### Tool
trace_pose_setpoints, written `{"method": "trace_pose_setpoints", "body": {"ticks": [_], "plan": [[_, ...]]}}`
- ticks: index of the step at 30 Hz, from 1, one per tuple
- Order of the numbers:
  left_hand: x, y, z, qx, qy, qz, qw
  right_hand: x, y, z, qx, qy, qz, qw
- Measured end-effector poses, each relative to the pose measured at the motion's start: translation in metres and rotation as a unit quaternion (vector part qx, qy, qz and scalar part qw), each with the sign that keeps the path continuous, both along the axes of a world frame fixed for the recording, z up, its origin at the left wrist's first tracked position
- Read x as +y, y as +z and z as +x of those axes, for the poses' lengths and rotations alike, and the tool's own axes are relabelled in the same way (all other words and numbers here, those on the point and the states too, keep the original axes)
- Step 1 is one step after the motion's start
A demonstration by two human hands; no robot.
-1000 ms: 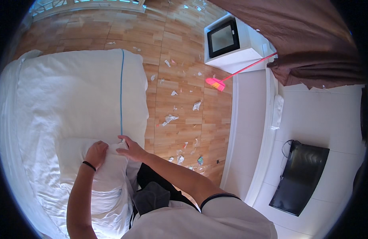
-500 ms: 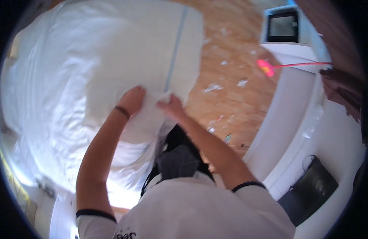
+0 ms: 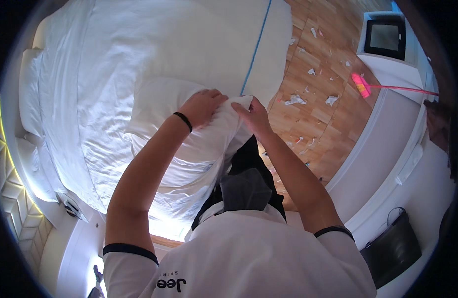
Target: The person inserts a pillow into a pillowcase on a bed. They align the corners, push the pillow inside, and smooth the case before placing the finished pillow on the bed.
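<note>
A white pillow (image 3: 157, 107) lies on the near side of a bed with a white sheet (image 3: 139, 44). My left hand (image 3: 201, 108) rests on top of the pillow, its fingers stretched over the fabric toward the right corner. Pinched between the thumb and fingers of my right hand (image 3: 255, 119) is that corner of the white pillowcase (image 3: 245, 101), slightly raised. Below the hands, the cloth hangs in folds toward my dark trousers (image 3: 246, 149).
A blue stripe (image 3: 257, 44) runs along the sheet. Paper scraps (image 3: 295, 100) litter the wooden floor (image 3: 318, 54), where a pink broom (image 3: 360, 85) lies. White pillows (image 3: 33, 94) sit at the headboard. A black bag (image 3: 392, 248) is at lower right.
The view has swung so the bed and floor sit farther right in it. The pillow now shows more clearly. My left hand's fingers lie more extended; my right hand still pinches the corner.
</note>
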State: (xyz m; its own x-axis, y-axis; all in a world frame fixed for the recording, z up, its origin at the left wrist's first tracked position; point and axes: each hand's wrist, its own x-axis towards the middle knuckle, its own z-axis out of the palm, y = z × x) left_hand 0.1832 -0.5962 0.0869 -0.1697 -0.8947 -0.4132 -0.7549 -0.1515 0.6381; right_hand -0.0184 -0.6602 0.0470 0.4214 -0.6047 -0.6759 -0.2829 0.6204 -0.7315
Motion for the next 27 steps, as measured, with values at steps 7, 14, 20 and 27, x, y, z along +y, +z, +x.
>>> {"method": "trace_pose_setpoints", "body": {"ticks": [7,14,20,27], "plan": [[0.015,0.000,0.004,0.033,-0.021,-0.012,0.999,-0.019,0.014,0.003,0.111,0.202,-0.034,0.972],[0.070,0.031,0.081,-0.077,0.113,-0.115,0.984,-0.014,0.017,0.010,0.126,0.193,-0.440,0.868],[0.165,0.061,0.128,-0.117,0.279,-0.037,0.952,0.056,0.119,0.071,-0.064,0.399,-0.450,0.797],[0.210,0.049,0.113,-0.210,0.260,-0.006,0.943,0.106,0.107,0.087,0.042,0.490,-0.565,0.663]]}}
